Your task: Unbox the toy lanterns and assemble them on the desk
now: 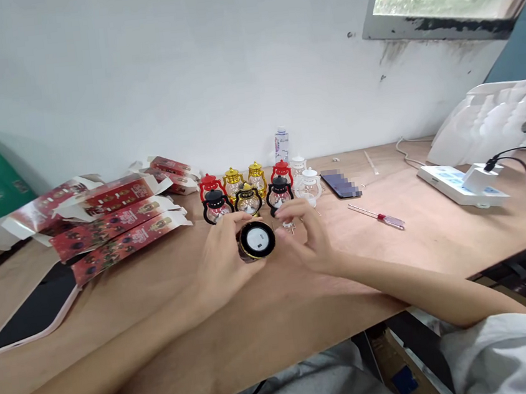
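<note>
My left hand [224,254] is wrapped round a small black and gold lantern [257,240], whose round base with a white disc faces me. Close by on the right, my right hand [307,236] has its fingers curved and apart, with a gap between them and the lantern base. Behind the hands stand several small lanterns: a red one [209,184], gold ones [233,181], black ones [217,205] and white ones [309,184]. My hands partly hide the front ones.
Red printed boxes [126,236] and a large phone [34,305] lie at the left. A water bottle [281,145] stands by the wall. To the right are a smaller phone [340,184], a screwdriver [390,220] and a power strip [459,186] with cables.
</note>
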A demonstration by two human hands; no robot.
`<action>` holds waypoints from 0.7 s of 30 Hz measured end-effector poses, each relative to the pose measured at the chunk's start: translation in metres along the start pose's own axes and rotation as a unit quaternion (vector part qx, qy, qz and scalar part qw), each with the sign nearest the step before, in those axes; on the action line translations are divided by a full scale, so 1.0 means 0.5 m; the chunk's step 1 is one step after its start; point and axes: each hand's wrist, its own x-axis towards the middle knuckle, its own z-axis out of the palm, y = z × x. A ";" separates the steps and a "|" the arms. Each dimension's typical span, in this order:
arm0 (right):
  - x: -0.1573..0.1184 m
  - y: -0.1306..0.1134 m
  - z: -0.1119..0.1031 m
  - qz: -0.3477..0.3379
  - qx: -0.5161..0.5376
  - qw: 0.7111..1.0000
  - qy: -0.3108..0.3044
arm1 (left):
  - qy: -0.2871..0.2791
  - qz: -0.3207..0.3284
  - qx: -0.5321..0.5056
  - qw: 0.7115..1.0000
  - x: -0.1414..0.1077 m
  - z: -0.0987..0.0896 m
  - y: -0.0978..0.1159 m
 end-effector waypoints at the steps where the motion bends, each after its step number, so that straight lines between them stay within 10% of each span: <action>1: -0.005 -0.018 0.008 -0.017 -0.010 0.999 -0.025 | -0.002 0.019 0.025 1.000 -0.001 0.002 -0.002; 21: -0.023 0.018 0.010 0.085 0.113 0.981 -0.133 | -0.022 0.166 0.205 0.964 -0.035 0.038 -0.034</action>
